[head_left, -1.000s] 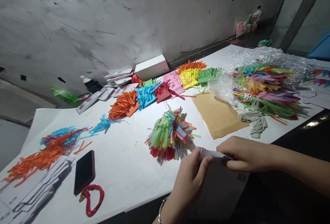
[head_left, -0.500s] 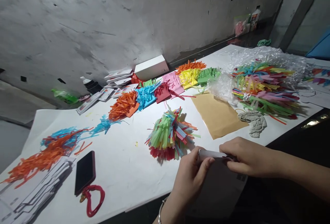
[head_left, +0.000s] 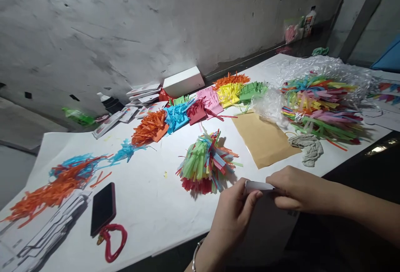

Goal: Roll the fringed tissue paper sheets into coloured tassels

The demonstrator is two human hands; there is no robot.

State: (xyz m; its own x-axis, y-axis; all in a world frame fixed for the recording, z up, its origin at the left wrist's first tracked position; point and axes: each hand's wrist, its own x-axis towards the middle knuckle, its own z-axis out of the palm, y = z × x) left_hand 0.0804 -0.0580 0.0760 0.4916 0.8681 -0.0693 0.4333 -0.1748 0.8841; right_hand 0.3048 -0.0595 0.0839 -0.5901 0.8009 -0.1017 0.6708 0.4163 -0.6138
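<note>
At the table's front edge my left hand (head_left: 234,209) pinches a white paper or card piece (head_left: 259,186) between thumb and fingers. My right hand (head_left: 289,188) is closed at the other end of this piece, with a small dark bit at its fingertips that I cannot make out. The white piece seems to hang down in shadow below both hands. Just beyond my left hand lies a bundle of multicoloured paper fringe (head_left: 203,163). A brown envelope (head_left: 265,142) rests flat past my right hand.
Orange fringe (head_left: 50,192), a phone (head_left: 103,209) with a red strap (head_left: 109,243) and stacked white cards (head_left: 46,238) lie at left. Coloured fringe pieces (head_left: 178,117) line the back near a white box (head_left: 183,81). Larger fringe bundles (head_left: 321,105) and clear plastic (head_left: 337,71) are at right.
My left hand has shifted slightly right, closer to my right hand, and the white piece has tilted a little. Things on the table stay put.
</note>
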